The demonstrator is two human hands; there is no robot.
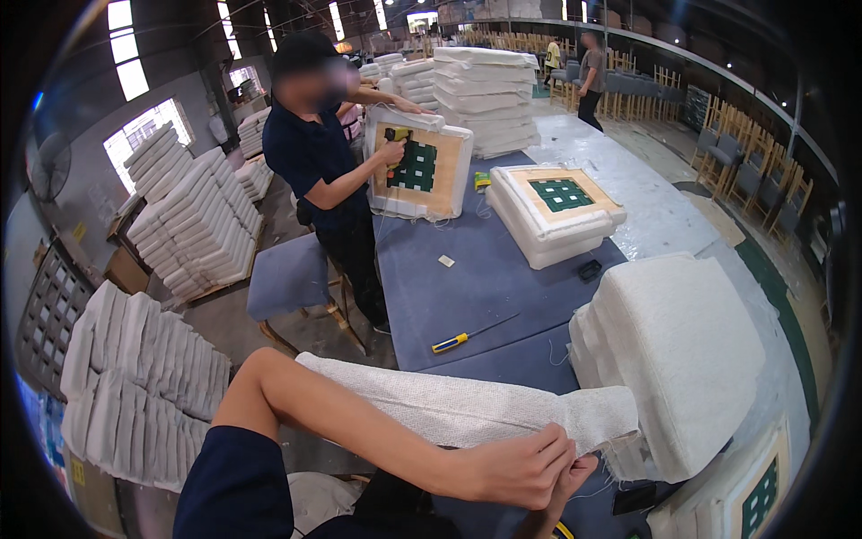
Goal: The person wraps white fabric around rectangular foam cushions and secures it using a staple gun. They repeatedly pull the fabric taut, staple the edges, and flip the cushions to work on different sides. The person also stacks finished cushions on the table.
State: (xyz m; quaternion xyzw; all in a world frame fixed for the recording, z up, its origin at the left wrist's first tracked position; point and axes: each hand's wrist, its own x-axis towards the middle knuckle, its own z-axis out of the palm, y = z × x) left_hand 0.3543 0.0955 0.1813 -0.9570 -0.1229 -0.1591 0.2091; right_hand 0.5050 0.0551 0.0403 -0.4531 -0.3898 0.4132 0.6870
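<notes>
Pinching the edge of a white woven fabric cover (467,409) is my left hand (516,467), with its fingers curled tight on the cloth. My right hand (566,481) sits under it, mostly hidden, so I cannot tell if it is gripping or loose; a few fingers touch the frayed end of the cloth. The cover is long and bumpy, like a thick towel, and it lies across my left arm. Its end meets a fat white cushion (678,359) on the blue table (485,278) just beside my hands.

On the table lies a screwdriver with a yellow and blue handle (467,338), well apart from my hands. Farther off sits a stack of white cushions turned over, showing a tan wooden frame with green straps (557,211). Another person in a dark shirt (323,171) stands at the far side, holding a yellow tool (396,136) against another upturned cushion (417,166). Tall piles of white cushions (189,216) stand on the floor to my left, and more are piled at the table's far end (485,99).
</notes>
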